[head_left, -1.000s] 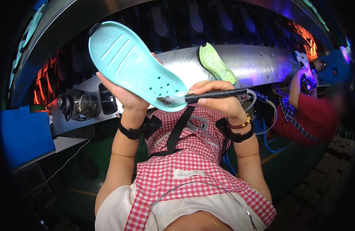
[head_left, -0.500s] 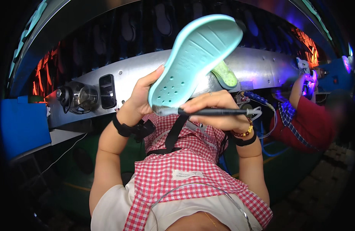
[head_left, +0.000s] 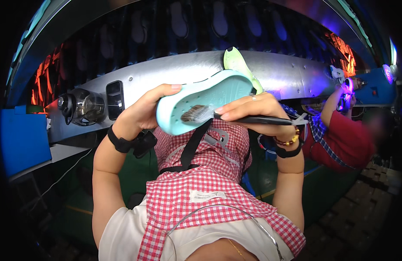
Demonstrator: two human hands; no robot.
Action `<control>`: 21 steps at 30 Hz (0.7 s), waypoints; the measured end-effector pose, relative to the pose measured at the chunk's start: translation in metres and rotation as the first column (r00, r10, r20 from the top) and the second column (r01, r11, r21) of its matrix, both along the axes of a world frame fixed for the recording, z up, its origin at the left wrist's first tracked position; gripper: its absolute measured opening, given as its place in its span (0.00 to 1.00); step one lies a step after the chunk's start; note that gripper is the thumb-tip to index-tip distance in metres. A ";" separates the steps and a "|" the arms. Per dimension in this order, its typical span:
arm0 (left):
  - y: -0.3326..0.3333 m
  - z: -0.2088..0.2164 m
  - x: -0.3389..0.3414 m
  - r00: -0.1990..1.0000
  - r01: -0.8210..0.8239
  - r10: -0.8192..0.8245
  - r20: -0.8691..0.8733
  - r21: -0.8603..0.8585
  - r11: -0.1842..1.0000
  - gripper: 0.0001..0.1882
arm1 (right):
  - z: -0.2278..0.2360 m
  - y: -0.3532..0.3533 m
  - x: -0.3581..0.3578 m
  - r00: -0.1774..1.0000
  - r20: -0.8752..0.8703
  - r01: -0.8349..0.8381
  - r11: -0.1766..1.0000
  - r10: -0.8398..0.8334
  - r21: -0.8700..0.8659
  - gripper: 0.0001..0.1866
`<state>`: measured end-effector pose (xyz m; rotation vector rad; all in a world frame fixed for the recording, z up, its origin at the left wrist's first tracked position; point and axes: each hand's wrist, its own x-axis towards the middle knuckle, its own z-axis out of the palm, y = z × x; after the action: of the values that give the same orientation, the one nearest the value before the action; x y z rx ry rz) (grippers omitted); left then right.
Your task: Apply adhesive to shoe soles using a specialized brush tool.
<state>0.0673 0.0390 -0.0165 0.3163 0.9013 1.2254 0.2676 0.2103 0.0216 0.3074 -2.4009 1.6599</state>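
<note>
A worker brushes the edge of a pale turquoise shoe sole (head_left: 205,102) held up at chest height before a metal machine housing (head_left: 166,74).

From left: a blue bin (head_left: 20,135) sits at the bench edge, with a dark round jar-like object (head_left: 81,106) and a black switch panel (head_left: 115,93) on the housing. The left hand (head_left: 144,111), wrist strapped in black, is curled around the sole's near end, thumb on top. The right hand (head_left: 253,108) is closed on a black-handled brush (head_left: 253,119), its bristles touching the sole's side. A lime green sole (head_left: 238,65) stands just behind. At far right, another person in a red top (head_left: 344,139) reaches toward blue equipment (head_left: 375,89). A red-checked apron (head_left: 209,187) fills the foreground.
</note>
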 end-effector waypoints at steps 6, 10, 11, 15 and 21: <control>-0.016 -0.007 -0.016 0.996 -0.084 0.084 -0.003 0.111 0.990 0.27 | -0.007 -0.003 0.014 0.999 -0.045 0.025 0.997 -0.029 -0.076 0.13; -0.029 0.007 -0.007 0.924 -0.207 0.282 -0.257 0.283 0.936 0.28 | -0.022 -0.002 0.007 0.978 -0.105 0.178 0.983 -0.181 -0.038 0.11; -0.028 0.002 -0.014 0.930 -0.162 0.250 -0.269 0.309 0.937 0.28 | -0.014 -0.009 0.010 0.982 -0.046 0.186 0.983 -0.185 0.001 0.11; -0.021 -0.041 -0.017 0.847 -0.436 0.505 -0.167 0.327 0.839 0.32 | -0.004 -0.014 0.020 0.978 -0.171 0.127 0.992 -0.122 0.016 0.14; 0.034 -0.070 0.023 0.861 -0.415 0.217 0.460 0.389 0.822 0.46 | -0.043 -0.022 -0.013 0.866 0.172 0.499 0.835 -0.470 -0.232 0.10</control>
<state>0.0908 0.0731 -0.0861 0.2932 0.2856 1.7606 0.2551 0.1887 -0.0218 -0.4186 -2.0392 1.7440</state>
